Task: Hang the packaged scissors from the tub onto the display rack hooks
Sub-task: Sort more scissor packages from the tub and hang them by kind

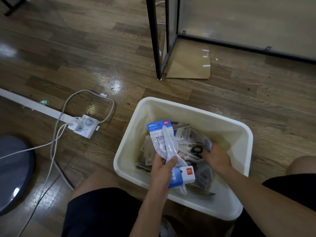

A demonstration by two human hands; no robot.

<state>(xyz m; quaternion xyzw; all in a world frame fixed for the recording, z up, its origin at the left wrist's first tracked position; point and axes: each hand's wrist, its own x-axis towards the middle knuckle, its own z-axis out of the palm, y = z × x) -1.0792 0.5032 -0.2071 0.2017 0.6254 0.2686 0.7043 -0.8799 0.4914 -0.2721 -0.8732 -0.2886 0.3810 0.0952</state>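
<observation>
Wooden floor across whole view. Display rack at upper right, seen only as black frame legs and a lower panel; no hooks in view, so no packs confirmed hung. Flattened cardboard under rack foot. Dark round base at left edge.

White tub on floor between the knees, well apart from rack. Contents: loose heap of packaged scissors, several packs remaining, exact count not readable.

Power strip with grey and white cables left of tub, clear of it.

Left hand raised over tub's near-left corner, fingers and thumb wrapped round two blue-and-white scissor packs: upright pack with header card at top, second pack pointing down toward near rim. Hang hole visible on upright pack's header.

Right hand down inside tub, among the heap. Fingertips buried behind a grey-edged pack; whether anything is pinched cannot be told.

Assessment: collection stage only. Two packs in hand, a third apparently being sought. Nothing shown as hung. Remaining: lift out, carry to rack, thread header holes onto hooks, repeat for rest of heap. Task judged early.
</observation>
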